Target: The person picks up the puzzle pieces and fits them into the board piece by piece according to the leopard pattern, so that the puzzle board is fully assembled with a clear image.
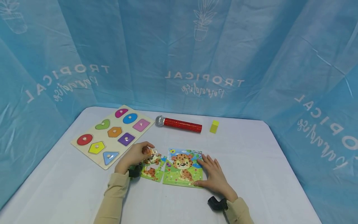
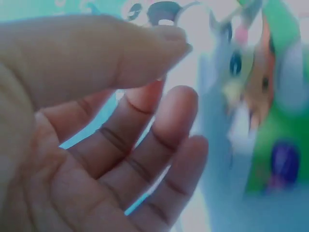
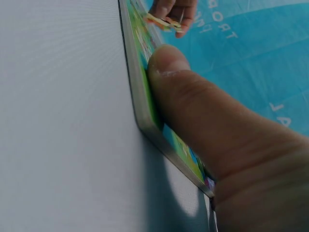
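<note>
The left hand [image 1: 136, 155] pinches a piece [image 1: 153, 157] above a second picture [image 1: 151, 173] that lies just left of the puzzle [image 1: 182, 168]; the puzzle lies flat on the worktop [image 1: 156, 203] between the hands, slightly wider than deep. The right hand [image 1: 214, 176] is nearer to it, thumb and outstretched fingers touching its right side without clenching; the piece sits to the puzzle's left.

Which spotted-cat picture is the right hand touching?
The seated-leopard puzzle: the right hand has thumb and fingers at its right edge. The other spotted-cat picture lies left of it, by the left hand.
</note>
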`<state>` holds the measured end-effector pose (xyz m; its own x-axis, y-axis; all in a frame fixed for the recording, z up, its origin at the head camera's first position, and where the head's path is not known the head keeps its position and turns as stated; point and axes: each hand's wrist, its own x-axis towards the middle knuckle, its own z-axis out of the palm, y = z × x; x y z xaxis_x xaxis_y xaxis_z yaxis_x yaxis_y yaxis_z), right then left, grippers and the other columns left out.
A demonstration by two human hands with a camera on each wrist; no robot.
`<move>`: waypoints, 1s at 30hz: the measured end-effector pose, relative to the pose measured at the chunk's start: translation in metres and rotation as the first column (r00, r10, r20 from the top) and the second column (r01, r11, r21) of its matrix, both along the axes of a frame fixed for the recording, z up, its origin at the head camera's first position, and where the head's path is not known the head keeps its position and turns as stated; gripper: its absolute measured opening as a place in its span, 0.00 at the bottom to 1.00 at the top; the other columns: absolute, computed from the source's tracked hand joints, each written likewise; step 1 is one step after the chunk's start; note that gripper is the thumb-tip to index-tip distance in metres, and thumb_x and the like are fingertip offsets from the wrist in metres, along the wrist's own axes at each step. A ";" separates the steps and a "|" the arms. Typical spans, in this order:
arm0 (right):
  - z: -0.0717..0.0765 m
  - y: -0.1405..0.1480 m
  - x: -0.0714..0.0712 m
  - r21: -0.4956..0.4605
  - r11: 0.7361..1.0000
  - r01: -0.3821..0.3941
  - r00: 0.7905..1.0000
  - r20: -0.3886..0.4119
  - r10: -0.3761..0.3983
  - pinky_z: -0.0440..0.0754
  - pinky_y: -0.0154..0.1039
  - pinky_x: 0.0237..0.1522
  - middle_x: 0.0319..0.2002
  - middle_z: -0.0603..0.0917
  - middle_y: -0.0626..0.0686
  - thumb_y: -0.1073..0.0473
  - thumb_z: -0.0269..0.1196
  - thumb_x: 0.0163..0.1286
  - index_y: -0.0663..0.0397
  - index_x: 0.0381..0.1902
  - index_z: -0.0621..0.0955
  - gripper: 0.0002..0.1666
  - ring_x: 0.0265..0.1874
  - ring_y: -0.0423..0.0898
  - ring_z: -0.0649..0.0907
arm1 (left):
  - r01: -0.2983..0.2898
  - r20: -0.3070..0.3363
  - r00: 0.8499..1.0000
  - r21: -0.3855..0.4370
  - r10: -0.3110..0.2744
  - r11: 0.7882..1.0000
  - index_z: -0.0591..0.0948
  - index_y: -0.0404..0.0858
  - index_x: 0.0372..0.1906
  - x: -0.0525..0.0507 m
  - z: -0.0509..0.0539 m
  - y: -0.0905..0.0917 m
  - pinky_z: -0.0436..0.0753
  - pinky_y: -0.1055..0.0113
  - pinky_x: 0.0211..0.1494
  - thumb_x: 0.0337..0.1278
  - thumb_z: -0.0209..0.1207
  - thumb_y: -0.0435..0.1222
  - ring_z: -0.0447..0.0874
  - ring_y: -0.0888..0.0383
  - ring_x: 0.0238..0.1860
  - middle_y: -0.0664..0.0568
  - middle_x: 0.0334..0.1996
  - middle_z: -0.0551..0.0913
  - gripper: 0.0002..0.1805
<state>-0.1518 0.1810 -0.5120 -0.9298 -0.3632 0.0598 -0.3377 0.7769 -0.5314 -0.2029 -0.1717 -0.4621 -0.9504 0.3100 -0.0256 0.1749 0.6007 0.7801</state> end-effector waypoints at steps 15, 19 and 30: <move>-0.002 0.002 -0.001 0.000 1.000 -0.023 0.999 -0.035 0.023 0.45 0.63 0.73 0.74 0.60 0.59 0.35 0.75 0.43 0.51 0.70 0.69 0.57 0.75 0.61 0.56 | 0.276 0.063 0.954 0.189 -0.292 0.942 0.73 0.29 0.60 -0.004 -0.004 0.070 0.79 0.66 0.36 0.65 0.54 0.28 0.80 0.53 0.32 0.43 0.35 0.81 0.19; -0.003 0.000 0.001 -0.007 1.000 -0.031 0.999 -0.031 0.031 0.45 0.63 0.72 0.74 0.60 0.59 0.35 0.75 0.44 0.51 0.69 0.69 0.57 0.75 0.61 0.56 | 0.294 0.082 0.950 0.103 -0.303 0.950 0.74 0.32 0.58 -0.003 -0.011 0.089 0.73 0.69 0.28 0.66 0.54 0.29 0.77 0.59 0.26 0.46 0.33 0.82 0.17; -0.003 0.002 0.000 0.003 1.000 -0.021 0.999 -0.047 0.021 0.45 0.63 0.72 0.74 0.61 0.59 0.34 0.74 0.43 0.50 0.69 0.69 0.57 0.75 0.61 0.57 | 0.122 -0.278 0.915 -0.497 -0.291 0.859 0.80 0.46 0.39 0.037 -0.004 0.108 0.73 0.63 0.36 0.45 0.72 0.48 0.74 0.56 0.35 0.56 0.31 0.77 0.18</move>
<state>-0.1522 0.1828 -0.5147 -0.9180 -0.3831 0.1023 -0.3787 0.7705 -0.5127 -0.1656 -0.0634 -0.4657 -0.8417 0.5325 0.0895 0.5331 0.7934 0.2937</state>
